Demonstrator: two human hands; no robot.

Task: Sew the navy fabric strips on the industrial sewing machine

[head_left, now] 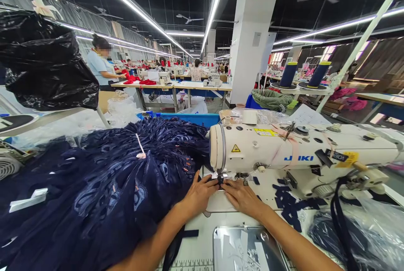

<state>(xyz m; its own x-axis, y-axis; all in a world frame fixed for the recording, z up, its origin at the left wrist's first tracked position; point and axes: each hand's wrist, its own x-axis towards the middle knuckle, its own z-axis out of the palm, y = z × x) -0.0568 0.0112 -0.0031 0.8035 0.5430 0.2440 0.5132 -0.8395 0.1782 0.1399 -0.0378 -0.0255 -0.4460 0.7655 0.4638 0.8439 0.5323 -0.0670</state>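
A white JUKI sewing machine (268,147) stands in front of me, with its needle area at the left end. My left hand (198,195) lies beside the presser foot, its fingertips pressed on a small piece of navy fabric (220,181). From the other side my right hand (243,197) holds the same piece, fingers bent and close together. Both hands' fingertips nearly meet under the needle, so most of the piece is hidden. A large heap of navy patterned garments (126,174) spreads left of my left arm, reaching up to the machine head.
Small navy fabric pieces (285,203) lie scattered right of my right hand. A metal tray (235,250) with white labels sits between my forearms. Plastic-wrapped navy material (341,231) rests at lower right. Thread cones (288,74) stand behind the machine; a co-worker (100,62) handles red fabric further back.
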